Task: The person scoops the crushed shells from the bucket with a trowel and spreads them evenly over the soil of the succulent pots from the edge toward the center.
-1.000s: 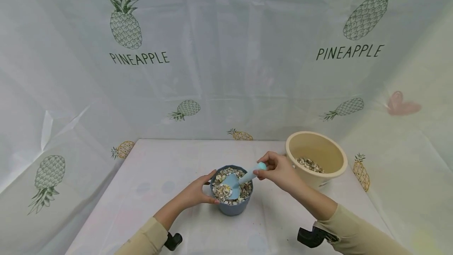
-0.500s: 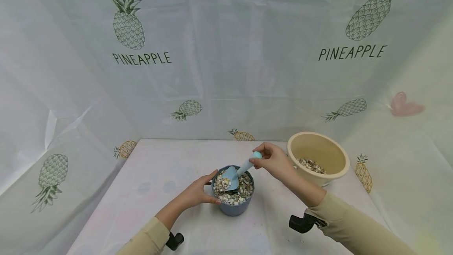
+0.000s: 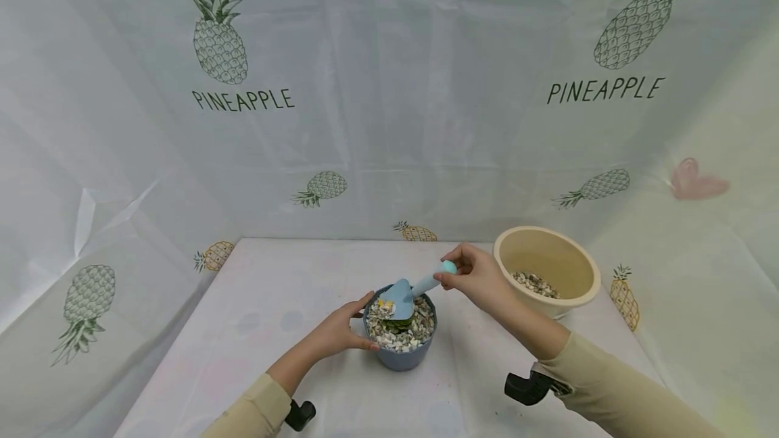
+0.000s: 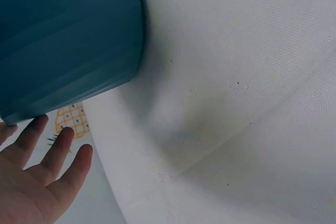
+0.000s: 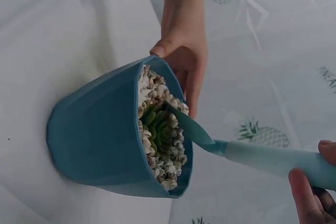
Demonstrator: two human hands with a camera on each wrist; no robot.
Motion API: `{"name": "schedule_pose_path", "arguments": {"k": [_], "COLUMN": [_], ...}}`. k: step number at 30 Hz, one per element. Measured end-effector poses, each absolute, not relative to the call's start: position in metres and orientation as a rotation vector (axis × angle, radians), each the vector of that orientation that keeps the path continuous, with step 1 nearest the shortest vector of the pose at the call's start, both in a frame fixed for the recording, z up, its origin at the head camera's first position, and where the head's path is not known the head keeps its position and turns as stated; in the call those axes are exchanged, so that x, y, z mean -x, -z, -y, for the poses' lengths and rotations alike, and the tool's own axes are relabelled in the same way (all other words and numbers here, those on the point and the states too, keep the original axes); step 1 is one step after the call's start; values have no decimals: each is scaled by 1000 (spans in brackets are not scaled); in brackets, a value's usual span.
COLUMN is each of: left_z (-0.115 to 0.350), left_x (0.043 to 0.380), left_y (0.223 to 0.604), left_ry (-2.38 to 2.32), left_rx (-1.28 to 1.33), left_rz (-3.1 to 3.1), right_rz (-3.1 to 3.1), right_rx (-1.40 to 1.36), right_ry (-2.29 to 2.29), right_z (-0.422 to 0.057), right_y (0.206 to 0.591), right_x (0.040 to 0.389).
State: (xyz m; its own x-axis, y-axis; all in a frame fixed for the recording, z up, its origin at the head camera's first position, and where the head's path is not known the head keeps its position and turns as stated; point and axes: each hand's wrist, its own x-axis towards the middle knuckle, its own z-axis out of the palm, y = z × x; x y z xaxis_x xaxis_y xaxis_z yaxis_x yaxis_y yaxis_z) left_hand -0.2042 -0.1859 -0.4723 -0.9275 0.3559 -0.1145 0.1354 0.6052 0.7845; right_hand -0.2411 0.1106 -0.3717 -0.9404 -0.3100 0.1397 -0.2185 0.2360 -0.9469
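Observation:
A blue-grey flower pot (image 3: 402, 358) stands on the table, filled with pale pebbles (image 3: 389, 340). A green succulent (image 5: 157, 127) shows among the pebbles in the right wrist view. My left hand (image 3: 337, 331) holds the pot at its left side, thumb at the near rim and fingers toward the far side; in the left wrist view several fingers (image 4: 55, 163) are spread by the wall. My right hand (image 3: 477, 281) pinches the handle end of a light blue hand trowel (image 3: 399, 299). Its blade slants over the pot beside the succulent, with pebbles at its left edge.
A cream bucket (image 3: 584, 282) with some pebbles stands at the back right, close behind my right hand. Small crumbs lie on the white tablecloth (image 3: 292, 384) at the right front. A pineapple-print curtain (image 3: 389, 120) hangs behind the table.
The trowel blade has moved from the pot's middle toward its back, and green leaves now show below it. My right hand has risen slightly away. My left hand stays on the pot.

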Motion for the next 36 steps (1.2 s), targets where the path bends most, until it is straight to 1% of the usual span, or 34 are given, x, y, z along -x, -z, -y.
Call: {"name": "schedule_pose_path", "arguments": {"k": [7,17,27,36], "left_z": [185,184,185,186], "left_x": [204,204,203,203], "left_y": [471,471,471,469], "left_ry": [-1229,-1227,-1232,-1235], "left_rx": [-407,-410,-398,-407], "left_rz": [-2576,-2571,-2574,-2572], "right_rz": [-2391,-2421,-2399,-2467], "right_rx": [557,550,600,578], "right_ry": [1754,1790,1769,1734], "right_z": [-119,-115,-124,-126], "right_y": [366,368,363,368], "right_x": [234,240,235,236]}}
